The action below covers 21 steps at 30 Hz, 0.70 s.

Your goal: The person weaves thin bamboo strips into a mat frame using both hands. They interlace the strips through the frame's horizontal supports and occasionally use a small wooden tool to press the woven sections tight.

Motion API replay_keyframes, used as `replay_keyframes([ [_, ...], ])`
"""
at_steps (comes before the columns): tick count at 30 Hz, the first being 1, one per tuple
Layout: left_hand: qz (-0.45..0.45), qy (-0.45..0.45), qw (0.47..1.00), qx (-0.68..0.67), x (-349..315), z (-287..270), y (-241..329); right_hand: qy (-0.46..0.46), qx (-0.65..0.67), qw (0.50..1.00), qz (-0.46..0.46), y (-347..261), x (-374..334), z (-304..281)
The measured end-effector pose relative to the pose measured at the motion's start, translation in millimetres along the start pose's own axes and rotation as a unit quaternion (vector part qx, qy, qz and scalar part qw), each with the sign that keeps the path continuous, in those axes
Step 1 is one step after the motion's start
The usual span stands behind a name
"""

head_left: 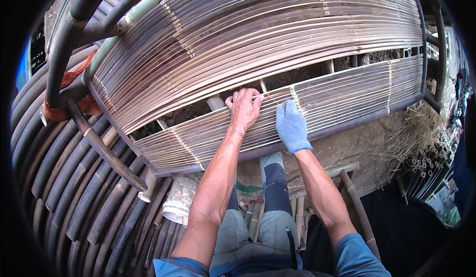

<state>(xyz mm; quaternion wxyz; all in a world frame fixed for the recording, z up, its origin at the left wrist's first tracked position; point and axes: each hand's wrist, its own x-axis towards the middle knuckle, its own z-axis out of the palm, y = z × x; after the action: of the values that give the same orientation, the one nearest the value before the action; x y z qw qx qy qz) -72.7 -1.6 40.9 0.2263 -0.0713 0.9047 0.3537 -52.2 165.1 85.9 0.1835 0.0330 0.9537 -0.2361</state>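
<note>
A bamboo bench or bed frame with a slatted surface spans the view in front of me. A long gap parts its far slats from a nearer band of slats. My bare left hand is closed over the gap-side edge of the near band, fingers curled on the edge slat. Just right of it, my right hand, in a light blue knit glove, is closed in a fist above the same slats, beside a pale cross binding. What the fist holds, if anything, I cannot make out. A thin strip seems to run between the hands.
Dark bamboo poles lie stacked at the left. A whitish, stained bucket stands below the frame's near edge. Upright bamboo posts rise at the far left, with orange cloth tied round. Straw-like shavings lie at the right.
</note>
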Motion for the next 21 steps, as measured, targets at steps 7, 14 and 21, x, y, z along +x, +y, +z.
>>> replay_keyframes([
  [7, -0.008, -0.055, 0.997, 0.049, -1, -5, -1, -0.082, 0.411, 0.906, 0.051, 0, 22, -111],
  [14, -0.013, -0.077, 0.996, 0.048, 2, -7, 2, -0.135, -0.227, 0.955, -0.135, 50, 55, -124],
  [21, 0.017, -0.041, 0.998, 0.039, 0, -6, 6, -0.112, 0.036, 0.959, -0.257, -65, -44, -59],
])
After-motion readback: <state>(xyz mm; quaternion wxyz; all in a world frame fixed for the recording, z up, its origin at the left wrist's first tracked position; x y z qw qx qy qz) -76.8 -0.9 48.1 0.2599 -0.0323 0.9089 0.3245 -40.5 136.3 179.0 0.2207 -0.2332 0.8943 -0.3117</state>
